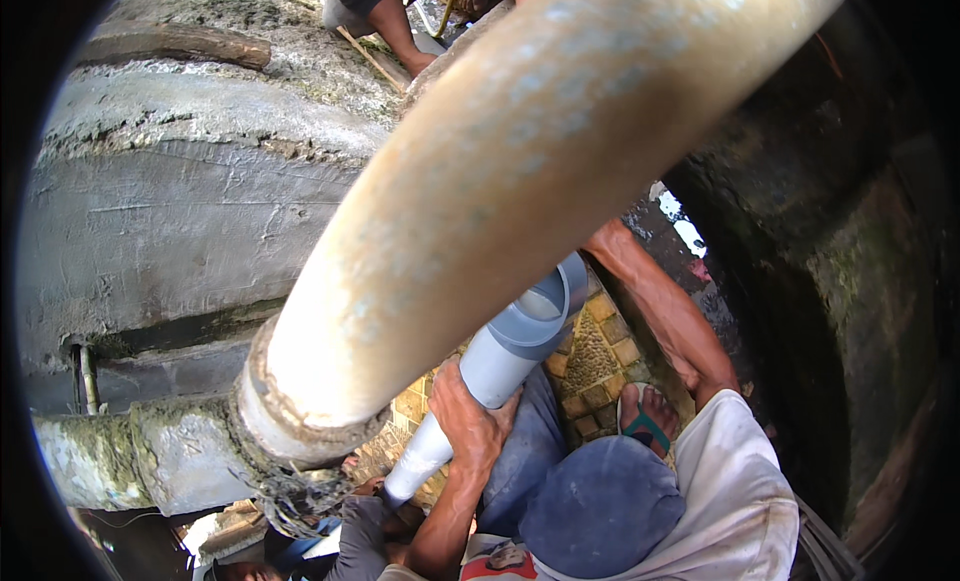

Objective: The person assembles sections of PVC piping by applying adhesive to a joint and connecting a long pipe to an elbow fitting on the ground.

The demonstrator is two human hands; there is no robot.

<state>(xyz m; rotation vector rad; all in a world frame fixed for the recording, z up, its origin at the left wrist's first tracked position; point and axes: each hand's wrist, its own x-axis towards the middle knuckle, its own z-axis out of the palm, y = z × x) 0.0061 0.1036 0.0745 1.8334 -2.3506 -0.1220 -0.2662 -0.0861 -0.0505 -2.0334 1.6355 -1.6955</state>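
Neither my left hand nor my right hand shows. Very close in front, a thick, stained cream pipe (470,181) slants across the middle, its lower end seated in a worn collar (300,421). Beneath it, a co-worker in a blue cap (600,506) and pale shirt bends forward. A hand (465,416), seemingly this co-worker's, wraps round a grey plastic pipe (500,366) with a wider, open socket end (540,311). The co-worker's other arm (665,301) reaches up behind the cream pipe, which hides its hand.
A rough concrete wall (190,221) fills the left, with a wooden piece (175,46) on top. Another person's arm (395,31) rests there. A mossy horizontal pipe (150,456) meets the collar. Yellowish tiles (600,351) lie below, beside a sandaled foot (650,416); a dark wall (850,281) stands right.
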